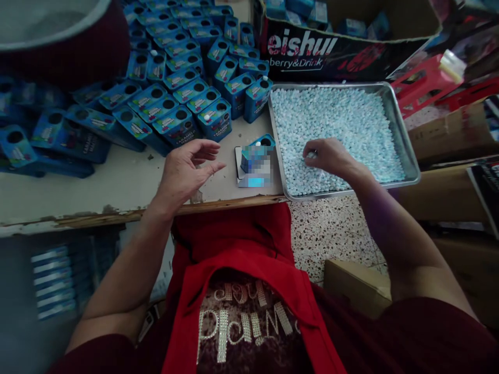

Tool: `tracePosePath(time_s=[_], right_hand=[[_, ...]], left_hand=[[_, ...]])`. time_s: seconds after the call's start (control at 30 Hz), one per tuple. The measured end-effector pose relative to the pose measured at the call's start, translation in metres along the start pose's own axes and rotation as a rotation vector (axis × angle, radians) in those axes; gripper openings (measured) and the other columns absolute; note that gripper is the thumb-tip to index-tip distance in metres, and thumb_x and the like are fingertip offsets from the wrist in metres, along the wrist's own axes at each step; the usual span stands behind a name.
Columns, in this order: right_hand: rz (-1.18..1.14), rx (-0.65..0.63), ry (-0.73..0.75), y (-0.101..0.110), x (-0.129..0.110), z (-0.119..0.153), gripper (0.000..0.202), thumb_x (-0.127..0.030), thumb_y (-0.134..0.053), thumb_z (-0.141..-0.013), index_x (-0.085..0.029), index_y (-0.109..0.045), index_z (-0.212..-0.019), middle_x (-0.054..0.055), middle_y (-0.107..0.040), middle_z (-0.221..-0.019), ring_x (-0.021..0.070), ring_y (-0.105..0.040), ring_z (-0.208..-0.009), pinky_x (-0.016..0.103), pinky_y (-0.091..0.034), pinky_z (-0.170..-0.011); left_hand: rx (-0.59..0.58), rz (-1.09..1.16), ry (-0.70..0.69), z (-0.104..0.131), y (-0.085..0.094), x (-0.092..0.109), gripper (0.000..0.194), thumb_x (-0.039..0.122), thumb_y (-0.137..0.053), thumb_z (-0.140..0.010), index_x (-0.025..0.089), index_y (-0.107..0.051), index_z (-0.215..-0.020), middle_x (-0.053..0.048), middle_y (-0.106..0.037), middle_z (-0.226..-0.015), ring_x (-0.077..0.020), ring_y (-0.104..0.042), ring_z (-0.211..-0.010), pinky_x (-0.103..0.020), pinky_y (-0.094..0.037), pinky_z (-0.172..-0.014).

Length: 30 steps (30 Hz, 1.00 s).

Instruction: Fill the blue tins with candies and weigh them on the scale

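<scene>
Red apron [234, 259] up close; past it, small rounded candies [331, 114], pale blue and white, fill a metal tray [407, 156]. The right hand [329, 156] curls among them, its grip unclear; the empty left hand [187, 169] gapes near a blue box [249, 158].

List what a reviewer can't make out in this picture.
All in the head view:
- Whether the right hand grips any pellets: its curled fingers hide this.
- The display of the flat device under the small blue container: pixelated.
- The whole dark red vessel: cut off by the top and left edges.
- The full contents of the printed carton: its front wall and the top edge.
</scene>
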State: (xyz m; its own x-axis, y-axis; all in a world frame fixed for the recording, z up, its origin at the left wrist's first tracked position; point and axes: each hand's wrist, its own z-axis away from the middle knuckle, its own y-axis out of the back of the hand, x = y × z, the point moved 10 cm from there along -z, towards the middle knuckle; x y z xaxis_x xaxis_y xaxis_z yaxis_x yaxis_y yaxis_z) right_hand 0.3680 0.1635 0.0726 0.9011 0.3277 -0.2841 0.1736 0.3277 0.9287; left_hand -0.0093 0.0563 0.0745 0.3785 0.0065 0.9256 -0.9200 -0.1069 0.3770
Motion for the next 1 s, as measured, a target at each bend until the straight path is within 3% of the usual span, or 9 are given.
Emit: tracePosePath(time_s=[0.07, 0.17, 0.27, 0.37, 0.5, 0.7, 0.83, 1.0], right_hand=[[-0.194, 0.018, -0.123, 0.012, 0.016, -0.001, 0.007, -0.02, -0.088, -0.085, -0.023, -0.084, -0.089, 0.004, -0.078, -0.078, 0.0264, -0.078, -0.076, 0.041, -0.06, -0.072], [-0.448, 0.046, -0.208, 0.027, 0.025, -0.004, 0.018, -0.027, -0.099, -0.081, -0.023, -0.082, -0.084, 0.002, -0.074, -0.069, 0.0214, -0.073, -0.064, 0.037, -0.06, -0.062], [-0.549, 0.073, -0.134, 0.043, 0.008, -0.014, 0.025, -0.031, -0.103, -0.079, -0.024, -0.079, -0.081, 0.002, -0.074, -0.07, 0.0198, -0.07, -0.064, 0.038, -0.064, -0.064], [-0.609, 0.064, -0.023, 0.055, -0.025, -0.025, 0.03, -0.038, -0.105, -0.078, -0.024, -0.078, -0.082, 0.002, -0.074, -0.072, 0.0209, -0.072, -0.067, 0.04, -0.067, -0.068], [-0.544, 0.041, 0.087, 0.065, -0.083, -0.034, 0.031, -0.039, -0.106, -0.076, -0.024, -0.08, -0.087, 0.002, -0.074, -0.074, 0.0248, -0.076, -0.073, 0.041, -0.067, -0.069], [-0.196, 0.062, 0.208, 0.07, -0.154, -0.032, 0.012, -0.033, -0.095, -0.089, -0.026, -0.089, -0.096, 0.004, -0.082, -0.087, 0.0303, -0.081, -0.094, 0.041, -0.064, -0.081], [-0.085, 0.069, 0.238, 0.065, -0.168, -0.026, 0.014, -0.038, -0.092, -0.093, -0.029, -0.094, -0.104, 0.007, -0.088, -0.101, 0.0354, -0.082, -0.105, 0.047, -0.065, -0.092], [-0.173, 0.043, 0.191, 0.062, -0.167, -0.019, 0.036, -0.048, -0.098, -0.083, -0.042, -0.097, -0.119, 0.005, -0.091, -0.105, 0.0457, -0.081, -0.115, 0.059, -0.07, -0.09]], left_hand=[[-0.006, -0.009, -0.006, 0.0, -0.003, 0.004, 0.04, 0.036, -0.1, -0.082, 0.025, -0.086, -0.118, -0.007, -0.087, -0.115, -0.0268, -0.083, -0.105, -0.042, -0.073, -0.103], [-0.019, -0.015, -0.007, 0.002, -0.005, 0.007, 0.041, 0.036, -0.1, -0.083, 0.025, -0.086, -0.12, -0.008, -0.088, -0.116, -0.0266, -0.083, -0.105, -0.042, -0.073, -0.101], [-0.023, -0.034, 0.001, 0.005, -0.005, 0.007, 0.041, 0.038, -0.1, -0.084, 0.025, -0.086, -0.12, -0.008, -0.088, -0.117, -0.0272, -0.083, -0.106, -0.042, -0.073, -0.1], [-0.016, -0.049, 0.007, 0.006, -0.001, 0.005, 0.041, 0.04, -0.102, -0.083, 0.025, -0.085, -0.118, -0.008, -0.087, -0.115, -0.0273, -0.083, -0.105, -0.043, -0.073, -0.102], [-0.004, -0.037, 0.018, 0.008, 0.006, -0.004, 0.043, 0.044, -0.102, -0.084, 0.025, -0.085, -0.118, -0.008, -0.086, -0.114, -0.0271, -0.082, -0.105, -0.043, -0.073, -0.102], [0.011, 0.003, 0.036, 0.01, 0.022, -0.024, 0.054, 0.059, -0.105, -0.082, 0.025, -0.086, -0.12, -0.009, -0.088, -0.118, -0.0278, -0.083, -0.105, -0.042, -0.073, -0.102], [0.028, 0.022, 0.047, 0.012, 0.031, -0.034, 0.055, 0.062, -0.106, -0.081, 0.027, -0.087, -0.12, -0.009, -0.088, -0.117, -0.0273, -0.084, -0.105, -0.042, -0.073, -0.104], [0.04, 0.044, 0.051, 0.013, 0.033, -0.033, 0.048, 0.052, -0.103, -0.081, 0.028, -0.088, -0.119, -0.008, -0.087, -0.116, -0.0294, -0.084, -0.107, -0.047, -0.071, -0.107]])
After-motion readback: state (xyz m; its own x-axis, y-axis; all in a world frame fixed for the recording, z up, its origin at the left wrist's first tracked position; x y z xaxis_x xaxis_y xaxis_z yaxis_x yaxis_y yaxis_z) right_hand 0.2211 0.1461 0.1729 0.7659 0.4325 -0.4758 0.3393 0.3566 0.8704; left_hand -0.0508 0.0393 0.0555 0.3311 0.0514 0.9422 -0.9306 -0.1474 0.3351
